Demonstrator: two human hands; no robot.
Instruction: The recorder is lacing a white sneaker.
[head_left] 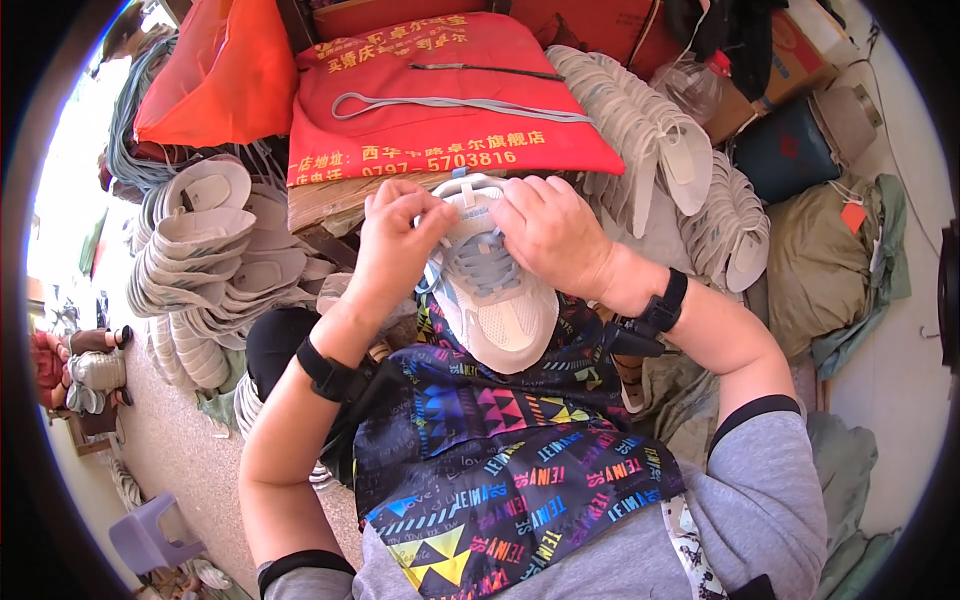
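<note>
A white and beige sneaker rests toe toward me over my patterned apron. Grey-blue laces cross its front, and a light blue loop shows at its left side. My left hand is closed in a pinch beside the tongue top; what lies between its fingertips is too small to make out. From the right, my right hand grips the sneaker's upper near the tongue and collar, its fingers curled and partly hiding that edge.
Ahead is a red printed cover with a loose grey lace and a dark cord. Stacked shoe uppers stand left, more sneakers right. A stuffed sack lies far right; a purple stool stands lower left.
</note>
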